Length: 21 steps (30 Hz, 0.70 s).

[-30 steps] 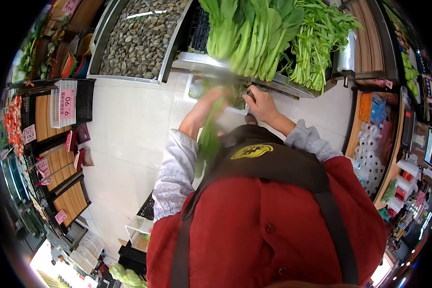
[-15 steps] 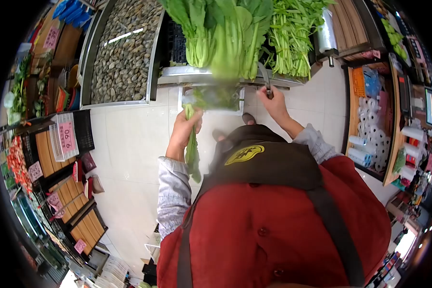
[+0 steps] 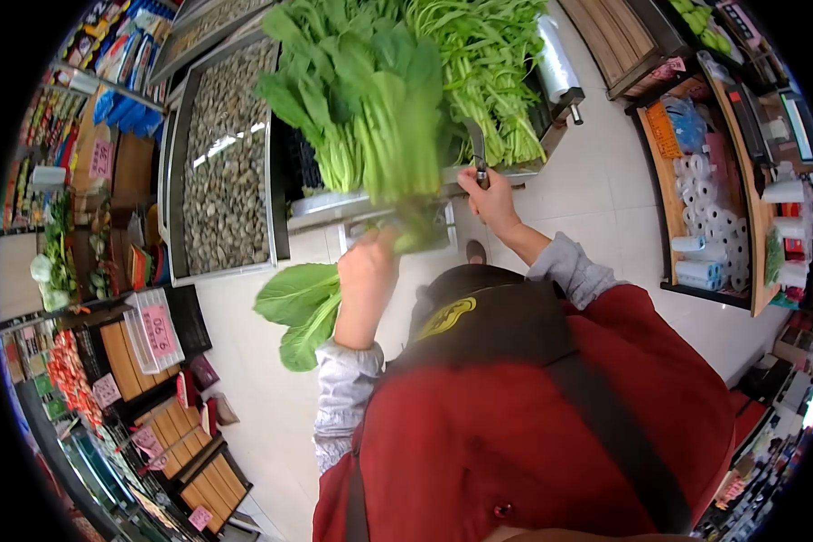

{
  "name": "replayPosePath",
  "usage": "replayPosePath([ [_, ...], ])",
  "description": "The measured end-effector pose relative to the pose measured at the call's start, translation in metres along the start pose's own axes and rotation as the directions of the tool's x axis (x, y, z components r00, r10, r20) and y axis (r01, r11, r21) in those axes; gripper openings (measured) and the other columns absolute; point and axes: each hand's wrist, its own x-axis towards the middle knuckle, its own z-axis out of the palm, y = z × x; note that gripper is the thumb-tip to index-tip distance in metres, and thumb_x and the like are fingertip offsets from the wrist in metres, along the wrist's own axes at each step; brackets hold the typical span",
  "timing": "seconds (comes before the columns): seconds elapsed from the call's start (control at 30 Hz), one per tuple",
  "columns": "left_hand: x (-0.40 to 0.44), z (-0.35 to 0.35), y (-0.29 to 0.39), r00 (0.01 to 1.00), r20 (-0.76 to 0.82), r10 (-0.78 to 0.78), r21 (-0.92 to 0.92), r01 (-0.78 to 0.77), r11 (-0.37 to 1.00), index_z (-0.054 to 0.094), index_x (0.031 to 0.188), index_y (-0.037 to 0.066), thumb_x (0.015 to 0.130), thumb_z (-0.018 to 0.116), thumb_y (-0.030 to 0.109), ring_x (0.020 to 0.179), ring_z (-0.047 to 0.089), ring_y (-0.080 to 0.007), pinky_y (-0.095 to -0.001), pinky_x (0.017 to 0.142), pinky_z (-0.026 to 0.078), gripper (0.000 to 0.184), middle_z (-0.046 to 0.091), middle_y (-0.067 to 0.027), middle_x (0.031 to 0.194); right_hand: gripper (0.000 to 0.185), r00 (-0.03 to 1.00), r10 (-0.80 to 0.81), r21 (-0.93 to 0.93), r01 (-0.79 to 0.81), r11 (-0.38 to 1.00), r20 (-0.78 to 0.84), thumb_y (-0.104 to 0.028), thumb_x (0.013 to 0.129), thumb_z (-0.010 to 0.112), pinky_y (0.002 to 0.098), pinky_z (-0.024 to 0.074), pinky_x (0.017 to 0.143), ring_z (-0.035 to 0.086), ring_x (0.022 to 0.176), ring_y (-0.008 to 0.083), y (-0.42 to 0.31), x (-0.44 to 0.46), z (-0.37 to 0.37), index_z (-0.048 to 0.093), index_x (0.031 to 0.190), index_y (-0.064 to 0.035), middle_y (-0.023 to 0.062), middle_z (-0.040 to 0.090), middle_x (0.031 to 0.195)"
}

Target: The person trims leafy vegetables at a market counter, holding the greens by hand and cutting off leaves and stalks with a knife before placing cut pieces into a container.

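My left hand (image 3: 369,271), slightly blurred, is closed around a bunch of leafy greens (image 3: 300,303). Its broad leaves hang out to the left, and the stem end is smeared by motion near the stand's edge. My right hand (image 3: 495,203) grips the dark handle of a curved knife (image 3: 477,140), whose blade points away from me toward the vegetables. Just ahead of both hands, leafy green vegetables (image 3: 343,108) lie heaped on a metal-edged stand (image 3: 325,210). Thinner-leaved greens (image 3: 492,72) lie to their right. Below the edge sits a pale bin (image 3: 441,230), partly hidden by my left hand.
A metal tray of shellfish (image 3: 226,163) stands left of the vegetables. A roll of clear plastic (image 3: 558,63) is at the stand's right end. Shelves with paper rolls (image 3: 718,226) stand to the right, wooden display racks (image 3: 167,434) to the left. Tiled floor (image 3: 271,397) lies between.
My left hand has moved slightly right and down, and the leaves in it now spread left instead of hanging toward me. The view has shifted; the knife stays in my right hand.
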Motion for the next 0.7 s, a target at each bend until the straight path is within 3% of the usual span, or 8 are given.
replayPosePath([
  [0.07, 0.016, -0.008, 0.020, 0.982, 0.013, 0.190, 0.173, -0.189, 0.967, 0.063, 0.092, 0.012, 0.071, 0.070, 0.009, 0.076, 0.063, -0.0307, -0.0402, 0.064, 0.050, 0.022, 0.062, -0.0089, 0.080, 0.017, 0.990, 0.096, 0.021, -0.098, 0.995, 0.100, -0.021, 0.090, 0.063, 0.0220, 0.0318, 0.039, 0.043, 0.042, 0.0046, -0.026, -0.001, -0.013, 0.062, 0.092, -0.0036, -0.0037, 0.050, 0.054],
  [0.2, 0.068, -0.011, 0.066, 0.862, 0.032, 0.506, 0.256, -0.497, 0.829, 0.064, 0.088, 0.017, 0.071, 0.059, 0.009, 0.071, 0.059, -0.0240, -0.0359, 0.061, 0.048, 0.018, 0.055, -0.0055, 0.072, 0.018, 0.993, 0.072, 0.003, -0.072, 0.997, 0.095, -0.022, 0.091, 0.062, 0.0216, 0.0320, 0.039, 0.043, 0.042, 0.0051, -0.006, 0.013, -0.041, 0.061, 0.089, -0.0039, -0.0029, 0.049, 0.053],
  [0.33, 0.133, 0.002, 0.113, 0.723, 0.150, 0.674, 0.378, -0.672, 0.637, 0.065, 0.084, 0.018, 0.074, 0.057, 0.011, 0.077, 0.055, -0.0218, -0.0344, 0.066, 0.044, 0.015, 0.055, -0.0038, 0.076, 0.017, 0.986, 0.158, 0.158, -0.163, 0.974, 0.043, -0.021, 0.091, 0.062, 0.0223, 0.0335, 0.039, 0.043, 0.043, 0.0056, -0.018, 0.010, -0.075, 0.057, 0.089, -0.0045, -0.0024, 0.049, 0.057],
  [0.4, 0.165, 0.012, 0.136, 0.657, 0.193, 0.729, 0.357, -0.739, 0.571, 0.065, 0.084, 0.018, 0.074, 0.057, 0.012, 0.080, 0.055, -0.0218, -0.0348, 0.070, 0.043, 0.014, 0.055, -0.0033, 0.078, 0.017, 0.990, -0.141, 0.021, 0.140, 0.990, 0.031, -0.021, 0.091, 0.062, 0.0227, 0.0336, 0.039, 0.042, 0.043, 0.0058, 0.015, 0.012, -0.099, 0.056, 0.091, -0.0045, -0.0023, 0.048, 0.058],
  [0.47, 0.199, 0.026, 0.155, 0.585, 0.231, 0.777, 0.330, -0.799, 0.503, 0.066, 0.084, 0.019, 0.075, 0.057, 0.013, 0.084, 0.055, -0.0217, -0.0353, 0.074, 0.042, 0.014, 0.056, -0.0029, 0.080, 0.015, 0.968, 0.243, 0.171, -0.229, 0.958, -0.064, -0.019, 0.091, 0.062, 0.0226, 0.0326, 0.038, 0.042, 0.043, 0.0056, -0.005, 0.001, -0.115, 0.056, 0.091, -0.0047, -0.0020, 0.048, 0.058],
  [0.53, 0.236, 0.047, 0.165, 0.485, 0.301, 0.821, 0.438, -0.835, 0.332, 0.066, 0.084, 0.020, 0.076, 0.058, 0.016, 0.087, 0.054, -0.0217, -0.0351, 0.079, 0.040, 0.012, 0.056, -0.0018, 0.080, 0.014, 0.967, 0.238, 0.181, -0.219, 0.959, -0.094, -0.018, 0.091, 0.062, 0.0226, 0.0319, 0.038, 0.042, 0.043, 0.0055, -0.004, -0.005, -0.131, 0.057, 0.091, -0.0047, -0.0019, 0.048, 0.058],
  [0.63, 0.284, 0.081, 0.165, 0.498, 0.379, 0.780, 0.455, -0.834, 0.312, 0.066, 0.088, 0.020, 0.078, 0.059, 0.017, 0.091, 0.054, -0.0220, -0.0350, 0.082, 0.040, 0.013, 0.057, -0.0023, 0.085, 0.013, 0.952, 0.275, 0.200, -0.245, 0.949, -0.137, -0.016, 0.091, 0.061, 0.0224, 0.0304, 0.037, 0.041, 0.042, 0.0054, 0.007, -0.009, -0.155, 0.057, 0.090, -0.0046, -0.0017, 0.048, 0.056],
  [0.7, 0.303, 0.110, 0.150, 0.519, 0.343, 0.783, 0.446, -0.824, 0.351, 0.065, 0.090, 0.020, 0.079, 0.058, 0.017, 0.093, 0.055, -0.0222, -0.0350, 0.084, 0.040, 0.014, 0.058, -0.0027, 0.088, 0.012, 0.936, 0.318, 0.219, -0.282, 0.934, -0.151, -0.016, 0.091, 0.061, 0.0223, 0.0297, 0.037, 0.041, 0.041, 0.0053, 0.018, -0.011, -0.163, 0.057, 0.090, -0.0045, -0.0017, 0.048, 0.056],
])
